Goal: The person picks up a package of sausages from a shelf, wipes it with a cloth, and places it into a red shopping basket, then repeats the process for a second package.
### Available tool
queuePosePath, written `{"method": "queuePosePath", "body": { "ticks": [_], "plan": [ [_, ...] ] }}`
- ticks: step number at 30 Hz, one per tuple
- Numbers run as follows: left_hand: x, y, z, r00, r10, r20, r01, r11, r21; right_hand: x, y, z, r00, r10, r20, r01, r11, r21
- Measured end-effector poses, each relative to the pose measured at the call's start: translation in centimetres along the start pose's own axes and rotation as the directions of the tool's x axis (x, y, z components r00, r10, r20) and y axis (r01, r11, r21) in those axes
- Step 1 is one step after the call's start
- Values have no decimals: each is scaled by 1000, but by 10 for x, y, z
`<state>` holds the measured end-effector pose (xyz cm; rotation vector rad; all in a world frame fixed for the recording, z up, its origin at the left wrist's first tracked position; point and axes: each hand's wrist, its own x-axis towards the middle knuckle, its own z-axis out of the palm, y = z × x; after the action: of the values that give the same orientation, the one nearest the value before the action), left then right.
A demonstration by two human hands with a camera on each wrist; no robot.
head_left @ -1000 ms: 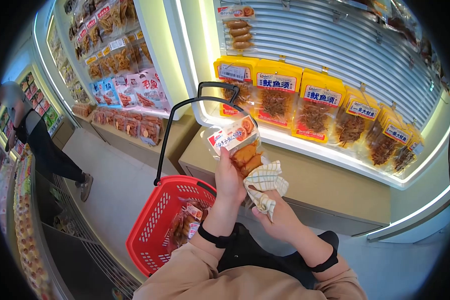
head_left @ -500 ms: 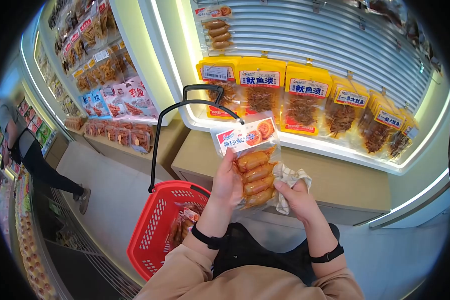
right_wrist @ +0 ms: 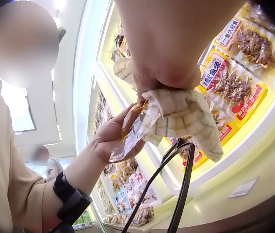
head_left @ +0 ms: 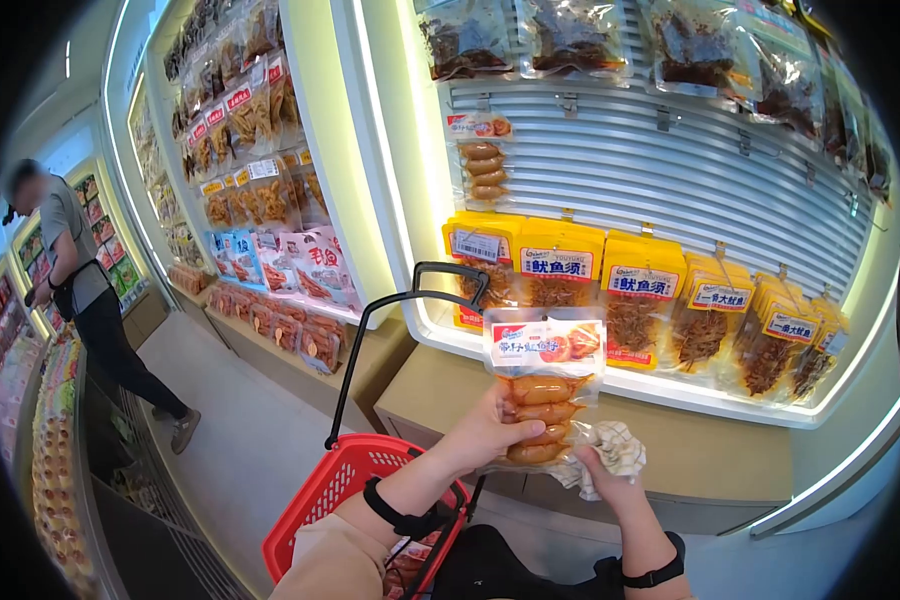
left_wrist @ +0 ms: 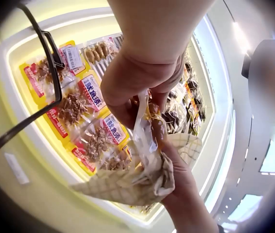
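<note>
Clear plastic pack of orange-brown, sausage-shaped pieces (head_left: 548,388), with a white-and-red printed header, held upright in front of the lit display. The left hand (head_left: 492,435) grips its lower left side, thumb closed across the front, the other fingers mostly hidden behind. At the lower right corner, the right hand (head_left: 613,482) pinches a crumpled cream checked cloth (head_left: 622,452) against the pack; its fingers are partly covered by the fabric. Below and left stands a perforated red plastic basket (head_left: 335,490) with a black looped handle (head_left: 345,380). Beyond lies a beige ledge (head_left: 710,450); above it hang yellow-edged clear packs of brown dried pieces (head_left: 558,265). Far left, a person in a grey top (head_left: 82,225) stands well apart.
</note>
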<state>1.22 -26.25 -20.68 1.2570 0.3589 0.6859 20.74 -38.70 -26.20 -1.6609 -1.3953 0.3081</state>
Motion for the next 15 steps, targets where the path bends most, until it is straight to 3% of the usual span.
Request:
{"method": "queuePosePath", "body": {
  "ticks": [1, 3, 5, 6, 9, 13, 15],
  "plan": [
    [0, 23, -6, 999, 50, 4, -51, 997, 65, -2, 20, 9, 971, 237, -29, -180, 805, 565],
    [8, 66, -27, 983, 183, 22, -184, 968, 169, 3, 53, -12, 914, 405, 24, -359, 780, 513],
    [21, 113, -45, 943, 334, 0, -321, 905, 281, 8, 92, -22, 923, 375, -81, -338, 895, 292],
    [29, 137, -49, 916, 401, -29, -366, 861, 354, 7, 113, -21, 904, 418, -85, -385, 886, 259],
    [66, 193, -77, 878, 471, -91, -357, 768, 532, 3, 172, -11, 852, 508, -129, -495, 861, 118],
    [115, 230, -103, 843, 518, -146, -332, 713, 617, -5, 222, 5, 806, 587, -76, -523, 766, 373],
    [134, 237, -111, 844, 518, -138, -347, 724, 596, -13, 232, 11, 759, 641, -118, -574, 743, 345]
  ]
}}
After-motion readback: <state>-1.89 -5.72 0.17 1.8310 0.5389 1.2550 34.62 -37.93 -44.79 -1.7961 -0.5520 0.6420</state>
